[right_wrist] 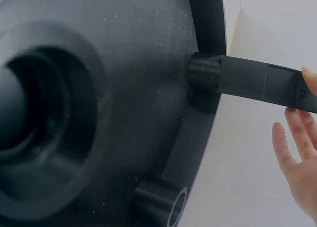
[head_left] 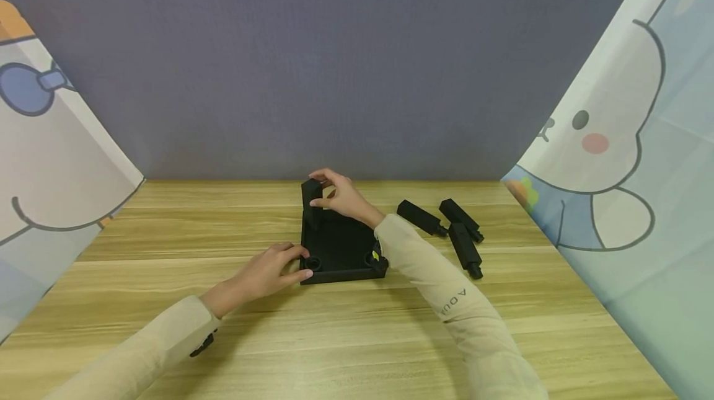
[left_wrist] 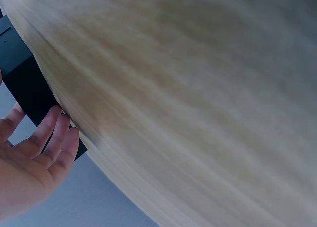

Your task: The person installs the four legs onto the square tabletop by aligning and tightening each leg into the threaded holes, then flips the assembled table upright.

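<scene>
A black post (head_left: 308,211) is held upright at the far left corner of a black tray (head_left: 341,240); its narrow lower end is met there by the tray's corner fitting, though how deeply it is seated cannot be told. The post is pinched near its top between the thumb and fingers of the right hand (head_left: 344,196), and the remaining fingers are spread loosely beside it. The tray's near left corner is gripped by the left hand (head_left: 266,271), with the thumb laid along the near wall and the fingertips against the left wall. Just inside that corner a ring-shaped socket (head_left: 313,263) is seen. To the right of the tray, three loose posts (head_left: 465,250) are laid on their sides, close together, their narrow ends turned toward the near right. Everything is set on a wood-grain table (head_left: 223,226). Both forearms are covered by pale sleeves (head_left: 446,294), and a small dark device (head_left: 202,344) is seen beneath the left cuff. The table is backed by a grey panel (head_left: 334,65) and flanked by cartoon-printed sheets (head_left: 602,102).
</scene>
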### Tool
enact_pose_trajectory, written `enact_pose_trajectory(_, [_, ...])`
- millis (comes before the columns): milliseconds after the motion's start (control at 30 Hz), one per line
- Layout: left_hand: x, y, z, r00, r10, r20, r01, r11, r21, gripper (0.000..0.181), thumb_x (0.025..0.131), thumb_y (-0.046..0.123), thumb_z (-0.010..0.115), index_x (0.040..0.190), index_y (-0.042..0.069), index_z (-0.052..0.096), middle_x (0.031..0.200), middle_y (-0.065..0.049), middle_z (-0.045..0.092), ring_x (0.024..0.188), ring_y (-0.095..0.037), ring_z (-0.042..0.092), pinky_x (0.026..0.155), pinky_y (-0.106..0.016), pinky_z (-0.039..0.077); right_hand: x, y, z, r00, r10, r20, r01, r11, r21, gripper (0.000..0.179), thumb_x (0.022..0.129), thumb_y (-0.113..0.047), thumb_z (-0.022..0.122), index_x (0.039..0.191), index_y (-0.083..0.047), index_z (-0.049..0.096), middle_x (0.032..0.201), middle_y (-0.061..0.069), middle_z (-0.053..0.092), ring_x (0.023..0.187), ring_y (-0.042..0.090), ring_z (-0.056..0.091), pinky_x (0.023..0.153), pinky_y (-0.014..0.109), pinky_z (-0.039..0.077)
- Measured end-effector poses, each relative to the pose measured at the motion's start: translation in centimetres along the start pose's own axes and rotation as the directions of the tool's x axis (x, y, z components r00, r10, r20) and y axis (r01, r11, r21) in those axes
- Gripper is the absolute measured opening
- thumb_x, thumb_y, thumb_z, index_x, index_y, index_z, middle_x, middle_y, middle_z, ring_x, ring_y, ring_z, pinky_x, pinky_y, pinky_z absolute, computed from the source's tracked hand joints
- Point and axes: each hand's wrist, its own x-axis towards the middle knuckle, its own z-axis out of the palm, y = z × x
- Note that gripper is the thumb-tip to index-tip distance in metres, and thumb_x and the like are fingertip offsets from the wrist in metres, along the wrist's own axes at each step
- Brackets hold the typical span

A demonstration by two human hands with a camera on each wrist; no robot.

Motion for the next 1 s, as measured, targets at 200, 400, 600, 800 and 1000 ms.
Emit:
enact_pose_trajectory(200, [0.0,0.0,0.0,1.0,-0.004,-0.001,0.004,1.0,-0.004,0.039,0.087,0.044,0.057,0.112,0.014,0.06,0.108,-0.006,0.061,0.085,-0.014,0.059,0.07,-0.031,0.051,0.2,-0.1,-0.5,0.999,0.012,0.048,-0.012,1.0,-0.004,0.056,0.081,-0.015,0.069,0.131,-0.014,0.045,0.133,0.007,0.047,0.112,0.02,0.051,0.082,0.03,0.05])
enact_pose_trajectory(400, [0.1,0.0,-0.1,1.0,0.007,-0.003,-0.007,1.0,-0.002,0.039,0.087,0.043,0.058,0.112,0.013,0.06,0.107,-0.006,0.062,0.084,-0.014,0.059,0.07,-0.03,0.051,0.2,-0.1,-0.4,0.999,0.027,0.04,-0.028,0.999,0.017,0.055,0.08,-0.013,0.07,0.13,-0.013,0.047,0.131,0.009,0.048,0.11,0.023,0.052,0.082,0.036,0.05])
enact_pose_trajectory(600, [0.1,0.0,-0.1,1.0,0.006,-0.006,-0.006,1.0,0.002,0.039,0.087,0.042,0.059,0.112,0.013,0.06,0.107,-0.006,0.062,0.083,-0.013,0.059,0.069,-0.029,0.051,0.0,0.2,0.2,1.0,0.006,-0.017,-0.006,1.0,0.014,0.052,0.08,-0.018,0.07,0.127,-0.009,0.048,0.125,0.007,0.052,0.104,0.022,0.055,0.075,0.029,0.051])
enact_pose_trajectory(800, [0.0,0.0,0.0,1.0,0.013,-0.019,-0.012,1.0,0.012,0.038,0.087,0.042,0.059,0.112,0.014,0.06,0.105,-0.005,0.062,0.08,-0.012,0.058,0.067,-0.028,0.05,0.0,0.5,0.6,0.998,-0.024,-0.066,0.024,1.0,0.0,0.05,0.081,-0.018,0.07,0.125,-0.007,0.049,0.12,0.008,0.055,0.099,0.024,0.057,0.072,0.028,0.051])
enact_pose_trajectory(1000, [0.1,-0.1,0.0,1.0,0.01,-0.012,-0.01,1.0,0.01,0.039,0.087,0.043,0.059,0.113,0.014,0.06,0.104,-0.005,0.062,0.075,-0.009,0.056,0.065,-0.025,0.049,-0.1,0.5,0.6,0.998,-0.015,-0.061,0.015,1.0,-0.002,0.052,0.081,-0.019,0.07,0.127,-0.01,0.048,0.122,0.008,0.054,0.101,0.025,0.056,0.075,0.031,0.051])
